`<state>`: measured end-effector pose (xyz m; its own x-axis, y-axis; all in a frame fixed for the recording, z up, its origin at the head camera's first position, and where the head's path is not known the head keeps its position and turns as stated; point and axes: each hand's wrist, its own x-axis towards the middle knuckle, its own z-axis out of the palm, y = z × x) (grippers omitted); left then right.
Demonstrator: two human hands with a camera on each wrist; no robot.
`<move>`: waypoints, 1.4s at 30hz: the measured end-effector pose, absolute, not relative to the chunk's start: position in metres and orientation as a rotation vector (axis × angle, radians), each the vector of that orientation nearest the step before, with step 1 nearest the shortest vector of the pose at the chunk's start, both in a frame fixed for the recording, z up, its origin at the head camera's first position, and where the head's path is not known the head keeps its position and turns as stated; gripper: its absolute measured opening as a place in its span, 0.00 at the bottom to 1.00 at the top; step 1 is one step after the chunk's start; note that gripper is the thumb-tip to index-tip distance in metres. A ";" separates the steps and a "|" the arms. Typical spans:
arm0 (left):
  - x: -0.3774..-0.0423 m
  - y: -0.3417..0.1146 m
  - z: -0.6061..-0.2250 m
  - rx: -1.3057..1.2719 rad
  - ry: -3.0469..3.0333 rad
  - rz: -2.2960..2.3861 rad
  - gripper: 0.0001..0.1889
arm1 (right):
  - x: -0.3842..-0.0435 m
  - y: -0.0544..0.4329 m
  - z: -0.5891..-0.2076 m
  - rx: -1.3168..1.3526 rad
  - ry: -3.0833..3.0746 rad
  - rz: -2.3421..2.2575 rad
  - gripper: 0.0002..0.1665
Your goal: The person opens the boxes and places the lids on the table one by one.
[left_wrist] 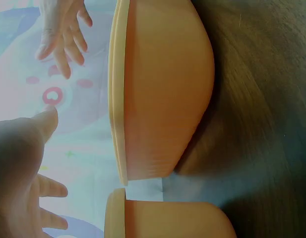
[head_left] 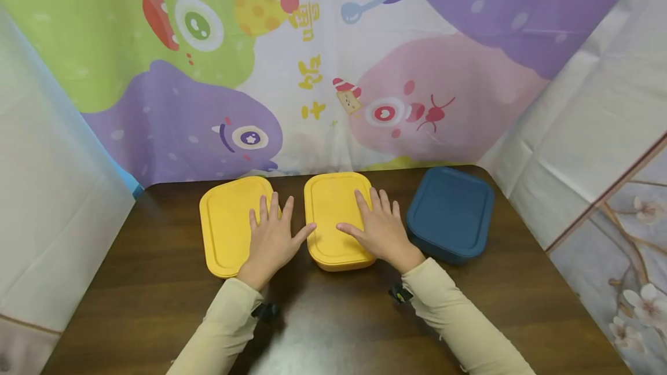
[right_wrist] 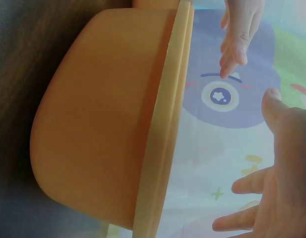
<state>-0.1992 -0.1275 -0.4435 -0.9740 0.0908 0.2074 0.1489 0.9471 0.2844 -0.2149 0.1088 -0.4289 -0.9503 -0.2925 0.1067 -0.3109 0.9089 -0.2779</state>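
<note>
Three lidded rectangular boxes stand in a row on the table. At the left is a yellow box [head_left: 226,224], in the middle another yellow box [head_left: 333,207], and at the right a dark blue box [head_left: 452,208]. My left hand [head_left: 273,240] spreads its fingers over the gap between the yellow boxes, overlapping the left one's edge. Over the right part of the middle box, my right hand [head_left: 383,230] is also spread. Both wrist views show the left hand [left_wrist: 16,173] and right hand [right_wrist: 286,163] above lid level, apart from the boxes and holding nothing.
The boxes sit towards the back of a dark brown wooden table [head_left: 323,323]. Behind it hangs a cloth [head_left: 323,143] printed with cartoon monsters. White fabric walls [head_left: 583,132] flank both sides. Each wrist carries a small black device [head_left: 400,292].
</note>
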 end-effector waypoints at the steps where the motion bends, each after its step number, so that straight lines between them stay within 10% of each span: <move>1: -0.199 -0.128 -0.444 -0.177 -2.912 -0.450 0.45 | -0.215 0.108 -0.429 0.479 -3.006 0.449 0.54; 42: -0.191 -0.171 -0.434 0.007 -2.948 -0.636 0.41 | -0.221 0.075 -0.422 0.619 -2.964 0.529 0.50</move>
